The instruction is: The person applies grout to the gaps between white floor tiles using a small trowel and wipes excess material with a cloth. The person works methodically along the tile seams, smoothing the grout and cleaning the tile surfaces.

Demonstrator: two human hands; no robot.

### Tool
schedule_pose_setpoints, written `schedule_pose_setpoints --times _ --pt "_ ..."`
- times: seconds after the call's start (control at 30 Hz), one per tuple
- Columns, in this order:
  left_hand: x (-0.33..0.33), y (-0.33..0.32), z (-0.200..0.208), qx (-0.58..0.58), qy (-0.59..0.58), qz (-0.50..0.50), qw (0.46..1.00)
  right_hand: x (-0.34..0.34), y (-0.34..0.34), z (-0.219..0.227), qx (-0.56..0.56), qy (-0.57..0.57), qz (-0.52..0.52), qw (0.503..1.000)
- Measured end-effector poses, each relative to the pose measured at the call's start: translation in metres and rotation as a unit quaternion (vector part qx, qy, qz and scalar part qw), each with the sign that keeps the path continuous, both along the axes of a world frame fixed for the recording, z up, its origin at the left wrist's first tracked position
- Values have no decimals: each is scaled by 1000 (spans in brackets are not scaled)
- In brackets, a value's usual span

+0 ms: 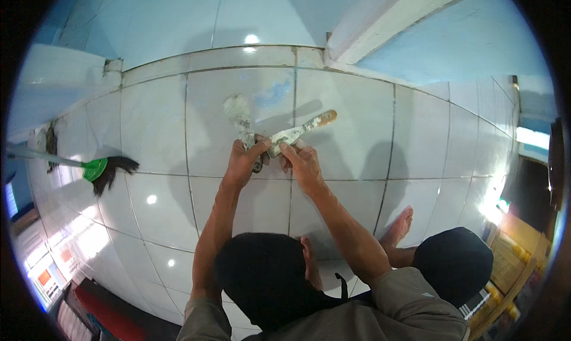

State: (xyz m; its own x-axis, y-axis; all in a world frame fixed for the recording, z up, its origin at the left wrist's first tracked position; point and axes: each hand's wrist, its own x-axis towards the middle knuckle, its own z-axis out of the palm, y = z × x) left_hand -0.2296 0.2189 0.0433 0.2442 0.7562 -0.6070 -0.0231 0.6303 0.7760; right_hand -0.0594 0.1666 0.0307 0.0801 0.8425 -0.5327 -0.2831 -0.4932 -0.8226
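My left hand (242, 158) is closed around a putty knife with a dark handle (238, 112), its broad blade pointing away from me and caked with whitish filler. A second putty knife with a wooden handle (321, 120) lies slantwise between my hands, handle toward the far right. The fingers of my right hand (303, 162) pinch its filler-smeared blade end. My left thumb also rests at that blade. Both hands meet just above the tiled floor, and fingers partly hide the blade end and the dark handle.
Pale floor tiles (241, 204) spread around me, with a blue smear (273, 95) beyond my hands. A green broom (97, 168) with dark bristles stands at the left. A light-coloured post (369, 32) rises at the far right. A yellowish wooden rack (517, 252) stands near right.
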Motion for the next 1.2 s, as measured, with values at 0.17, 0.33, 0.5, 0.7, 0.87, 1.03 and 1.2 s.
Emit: schedule_pose_setpoints --times 0.17,0.33,0.5,0.7,0.87,1.03,1.2 --pt "23 19 -15 63 77 -125 987 37 3 -11 -27 -49 -34 998" --pt "-12 53 -29 200 353 -71 911 141 40 -29 -59 -166 -357 917" --pt "-60 79 -37 322 380 -83 863 219 67 -82 -9 -559 -351 751" --pt "-98 83 -25 320 415 -130 842 98 121 -71 -3 -448 -322 834" --pt "-90 134 26 238 492 -250 799 59 138 -75 0 -463 -243 852" --pt "-132 178 91 233 570 -285 735 69 139 -86 74 -290 -431 851" --pt "-149 187 118 268 648 -285 654 42 134 -89 49 -450 -269 850"
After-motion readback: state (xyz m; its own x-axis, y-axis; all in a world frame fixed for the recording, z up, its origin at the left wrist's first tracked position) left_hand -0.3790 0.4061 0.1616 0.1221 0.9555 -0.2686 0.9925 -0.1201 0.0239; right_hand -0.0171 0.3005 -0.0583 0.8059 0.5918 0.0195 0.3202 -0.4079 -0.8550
